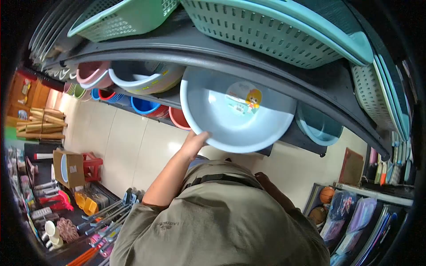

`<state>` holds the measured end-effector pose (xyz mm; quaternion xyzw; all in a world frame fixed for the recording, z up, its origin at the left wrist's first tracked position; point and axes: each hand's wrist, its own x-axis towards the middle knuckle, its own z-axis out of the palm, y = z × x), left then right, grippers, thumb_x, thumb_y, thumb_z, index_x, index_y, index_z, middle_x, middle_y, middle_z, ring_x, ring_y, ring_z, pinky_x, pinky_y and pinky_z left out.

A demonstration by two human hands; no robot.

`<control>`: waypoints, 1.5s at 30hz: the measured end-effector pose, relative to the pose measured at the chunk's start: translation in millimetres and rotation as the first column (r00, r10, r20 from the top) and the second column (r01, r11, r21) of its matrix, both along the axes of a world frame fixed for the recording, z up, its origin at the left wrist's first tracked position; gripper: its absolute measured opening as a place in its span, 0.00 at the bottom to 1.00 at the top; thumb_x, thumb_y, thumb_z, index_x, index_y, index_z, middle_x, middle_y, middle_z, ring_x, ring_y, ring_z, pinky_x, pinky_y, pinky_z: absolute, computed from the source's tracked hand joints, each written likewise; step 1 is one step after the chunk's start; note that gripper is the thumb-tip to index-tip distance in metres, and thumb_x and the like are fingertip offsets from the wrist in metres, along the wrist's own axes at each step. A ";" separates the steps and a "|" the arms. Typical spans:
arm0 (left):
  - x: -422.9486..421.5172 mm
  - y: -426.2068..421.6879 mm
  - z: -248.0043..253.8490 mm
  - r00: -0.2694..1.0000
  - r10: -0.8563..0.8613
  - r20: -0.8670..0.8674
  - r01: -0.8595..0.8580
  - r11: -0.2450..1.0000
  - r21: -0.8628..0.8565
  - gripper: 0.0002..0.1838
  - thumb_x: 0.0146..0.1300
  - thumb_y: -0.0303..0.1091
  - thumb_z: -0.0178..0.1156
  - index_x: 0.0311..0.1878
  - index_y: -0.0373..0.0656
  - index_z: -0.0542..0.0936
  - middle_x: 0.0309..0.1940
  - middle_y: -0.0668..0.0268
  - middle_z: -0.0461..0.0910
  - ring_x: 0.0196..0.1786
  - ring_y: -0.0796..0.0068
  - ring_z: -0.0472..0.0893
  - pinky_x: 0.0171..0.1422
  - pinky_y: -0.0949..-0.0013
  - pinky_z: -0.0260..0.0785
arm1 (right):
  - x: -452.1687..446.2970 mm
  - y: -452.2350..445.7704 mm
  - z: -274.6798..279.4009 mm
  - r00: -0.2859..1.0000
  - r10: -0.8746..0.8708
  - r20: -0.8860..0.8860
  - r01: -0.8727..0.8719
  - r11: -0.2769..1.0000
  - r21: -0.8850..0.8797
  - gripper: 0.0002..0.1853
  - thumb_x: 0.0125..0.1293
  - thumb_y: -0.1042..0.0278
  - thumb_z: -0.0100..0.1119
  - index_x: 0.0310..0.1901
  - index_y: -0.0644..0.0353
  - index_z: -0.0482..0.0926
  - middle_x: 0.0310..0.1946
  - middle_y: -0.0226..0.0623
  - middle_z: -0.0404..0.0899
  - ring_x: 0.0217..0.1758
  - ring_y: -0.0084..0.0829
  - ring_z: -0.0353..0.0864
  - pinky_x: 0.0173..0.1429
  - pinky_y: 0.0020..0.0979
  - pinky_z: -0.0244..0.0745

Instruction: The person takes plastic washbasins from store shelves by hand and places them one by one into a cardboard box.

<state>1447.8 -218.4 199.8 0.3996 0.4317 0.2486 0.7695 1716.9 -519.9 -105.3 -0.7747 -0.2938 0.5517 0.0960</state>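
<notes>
The left arm [170, 177] reaches forward, bare below the short sleeve, its forearm slanting inward and the wrist fairly straight. The left hand [194, 145] is on the body's side of the upper shelf's front edge [146, 52], closed in a grip, thumb lying on top and the other fingers mostly hidden. The right arm [280, 193] hangs low beside the torso [222, 217], its forearm in shadow and partly covered. The right hand [262, 178] is near the waist, too dark to show how its fingers stand.
</notes>
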 end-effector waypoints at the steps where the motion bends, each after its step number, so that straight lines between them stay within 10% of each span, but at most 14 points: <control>1: -5.2 -10.6 -6.3 1.000 0.015 0.004 -0.015 1.000 -0.015 0.29 0.57 0.30 0.54 0.62 0.29 0.64 0.54 0.51 0.73 0.56 0.58 0.75 0.60 0.58 0.70 | 6.0 -2.8 -9.2 0.997 0.081 0.014 -0.081 0.997 0.000 0.16 0.63 0.62 0.58 0.53 0.51 0.78 0.54 0.38 0.77 0.55 0.35 0.78 0.60 0.31 0.72; 3: -13.8 -30.7 -13.3 0.999 0.038 0.015 -0.038 0.999 -0.029 0.29 0.57 0.30 0.54 0.62 0.30 0.64 0.54 0.52 0.73 0.56 0.59 0.75 0.61 0.58 0.70 | 24.9 -17.0 -47.8 0.985 0.170 0.034 -0.170 0.985 0.000 0.15 0.64 0.62 0.57 0.53 0.52 0.78 0.55 0.37 0.76 0.56 0.35 0.77 0.61 0.32 0.72; 5: -21.0 -43.4 -13.2 0.998 0.052 0.046 -0.050 0.998 -0.045 0.29 0.57 0.30 0.55 0.62 0.32 0.64 0.54 0.54 0.73 0.57 0.61 0.75 0.61 0.59 0.69 | 45.2 -23.9 -82.5 0.682 0.616 0.394 -0.712 0.683 0.163 0.17 0.64 0.61 0.57 0.53 0.56 0.78 0.53 0.38 0.77 0.53 0.35 0.79 0.58 0.32 0.74; 8: -32.0 -57.2 -15.9 0.995 0.053 0.085 -0.050 0.998 -0.035 0.29 0.57 0.30 0.56 0.63 0.33 0.65 0.54 0.56 0.74 0.57 0.62 0.75 0.61 0.60 0.68 | 58.8 -21.8 -102.3 0.978 0.203 -0.037 -0.164 0.873 0.459 0.18 0.64 0.60 0.57 0.52 0.60 0.77 0.46 0.40 0.80 0.44 0.36 0.83 0.52 0.32 0.77; 9: -37.1 -61.3 -14.3 0.994 0.063 0.090 -0.061 0.998 -0.030 0.29 0.57 0.30 0.56 0.63 0.33 0.65 0.54 0.56 0.74 0.57 0.62 0.75 0.61 0.60 0.68 | 19.5 22.6 21.3 0.992 0.013 0.126 -0.020 0.999 0.049 0.18 0.63 0.60 0.56 0.52 0.59 0.78 0.42 0.40 0.80 0.40 0.34 0.82 0.47 0.32 0.77; 12: -57.8 -75.0 -2.5 0.986 0.102 0.133 -0.100 0.995 -0.025 0.29 0.56 0.30 0.57 0.62 0.34 0.65 0.54 0.56 0.74 0.57 0.62 0.74 0.61 0.60 0.67 | 40.7 21.9 -12.7 0.968 -0.053 -0.245 0.097 0.980 0.172 0.14 0.61 0.63 0.54 0.44 0.61 0.79 0.32 0.38 0.78 0.30 0.30 0.79 0.37 0.32 0.75; 13: -68.5 -81.2 -1.0 0.982 0.130 0.140 -0.128 0.992 -0.021 0.29 0.56 0.29 0.57 0.62 0.34 0.65 0.54 0.56 0.74 0.57 0.62 0.74 0.62 0.60 0.67 | 45.1 31.2 -48.0 0.979 0.205 0.006 -0.202 0.958 0.205 0.08 0.60 0.66 0.53 0.32 0.62 0.75 0.22 0.35 0.73 0.23 0.28 0.73 0.30 0.32 0.70; 16: -109.6 -103.8 -5.6 0.969 0.191 0.154 -0.191 0.981 -0.014 0.30 0.56 0.29 0.58 0.62 0.33 0.65 0.54 0.56 0.73 0.57 0.62 0.74 0.63 0.59 0.67 | 10.8 38.4 -20.2 0.965 0.256 -0.058 -0.227 0.924 0.307 0.09 0.59 0.66 0.53 0.25 0.60 0.69 0.18 0.31 0.68 0.21 0.26 0.69 0.28 0.33 0.68; 20: -170.8 -141.5 -6.2 0.946 0.292 0.137 -0.291 0.956 -0.033 0.30 0.56 0.28 0.57 0.63 0.33 0.63 0.56 0.55 0.72 0.58 0.62 0.73 0.64 0.59 0.66 | -63.7 33.2 -5.2 0.965 0.245 -0.092 -0.233 0.964 0.130 0.09 0.59 0.63 0.54 0.31 0.61 0.76 0.20 0.30 0.70 0.23 0.27 0.70 0.29 0.33 0.68; 22: -206.3 -161.7 -7.9 0.922 0.359 0.147 -0.352 0.933 -0.069 0.30 0.57 0.29 0.56 0.64 0.33 0.62 0.56 0.55 0.71 0.59 0.61 0.73 0.64 0.58 0.66 | -89.0 25.4 -15.7 0.923 0.373 -0.094 -0.335 0.900 0.277 0.13 0.59 0.61 0.55 0.39 0.62 0.79 0.29 0.36 0.78 0.32 0.31 0.77 0.37 0.34 0.71; 25: -255.1 -197.4 -9.3 0.858 0.482 0.179 -0.465 0.876 -0.131 0.30 0.57 0.29 0.55 0.64 0.32 0.61 0.58 0.53 0.70 0.59 0.58 0.73 0.65 0.56 0.66 | -151.5 30.3 17.3 0.806 0.585 0.093 -0.584 0.811 -0.044 0.18 0.63 0.61 0.52 0.50 0.63 0.78 0.49 0.51 0.79 0.53 0.40 0.78 0.56 0.36 0.70; 32: -370.3 -272.9 -2.1 0.581 0.786 0.210 -0.724 0.617 -0.307 0.31 0.59 0.30 0.52 0.65 0.31 0.58 0.59 0.51 0.68 0.63 0.52 0.70 0.65 0.44 0.63 | -220.4 32.0 -7.2 0.769 0.625 0.135 -0.637 0.766 0.083 0.17 0.63 0.60 0.50 0.46 0.62 0.80 0.46 0.52 0.79 0.51 0.47 0.78 0.56 0.39 0.70; 38: -437.5 -334.1 -19.0 0.398 0.906 0.145 -0.845 0.424 -0.326 0.30 0.61 0.43 0.49 0.62 0.32 0.62 0.53 0.52 0.75 0.53 0.59 0.77 0.60 0.57 0.66 | -379.4 101.4 75.2 0.608 0.688 0.396 -0.788 0.584 0.196 0.19 0.64 0.59 0.51 0.48 0.65 0.79 0.44 0.52 0.81 0.49 0.45 0.80 0.56 0.38 0.72; 45: -477.4 -356.7 -30.2 0.227 0.950 0.214 -0.848 0.301 -0.436 0.33 0.62 0.50 0.43 0.61 0.32 0.67 0.53 0.47 0.76 0.54 0.58 0.77 0.59 0.59 0.66 | -581.0 108.6 247.3 0.493 0.766 -0.413 -0.615 0.643 0.456 0.16 0.66 0.67 0.56 0.52 0.65 0.75 0.41 0.36 0.80 0.43 0.27 0.78 0.47 0.29 0.74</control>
